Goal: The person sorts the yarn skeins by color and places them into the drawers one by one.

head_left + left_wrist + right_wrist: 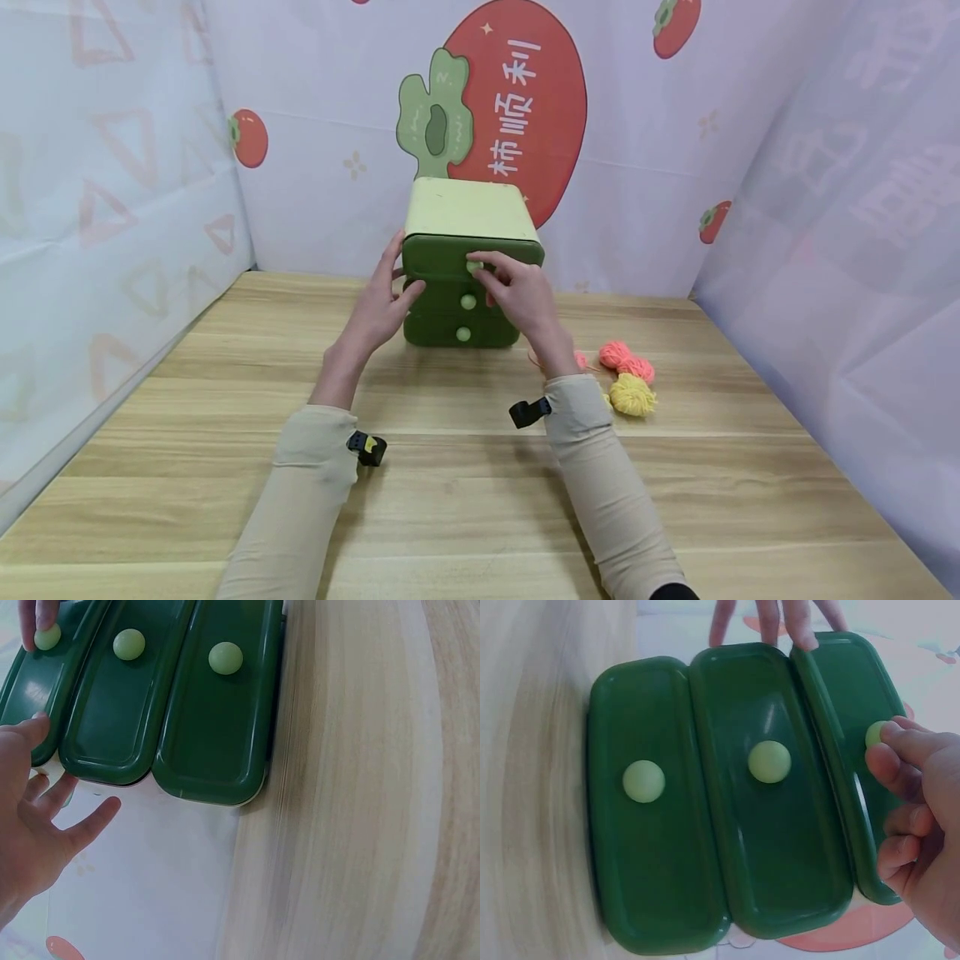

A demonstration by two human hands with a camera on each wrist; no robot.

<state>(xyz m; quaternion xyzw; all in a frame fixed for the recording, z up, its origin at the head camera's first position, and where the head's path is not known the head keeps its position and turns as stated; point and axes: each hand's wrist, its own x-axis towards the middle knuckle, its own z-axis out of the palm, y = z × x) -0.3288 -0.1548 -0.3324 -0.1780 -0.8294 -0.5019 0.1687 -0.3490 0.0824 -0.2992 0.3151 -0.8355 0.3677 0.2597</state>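
Note:
A small green cabinet [468,212] with a pale top and three drawers stands at the back of the wooden table [465,500]. My right hand [482,268] pinches the light green knob [875,733] of the top drawer [442,257] between thumb and fingertips [889,746]. That drawer front stands a little forward of the two below. My left hand [401,271] rests flat against the cabinet's left side with its fingers [780,619] straight. In the left wrist view the left hand [45,787] lies beside the drawer fronts. The middle knob [769,761] and bottom knob [643,781] are untouched.
Pink yarn [626,358] and yellow yarn [632,396] lie on the table to the right of my right forearm. Printed fabric walls [825,208] close in the table at the back and on both sides.

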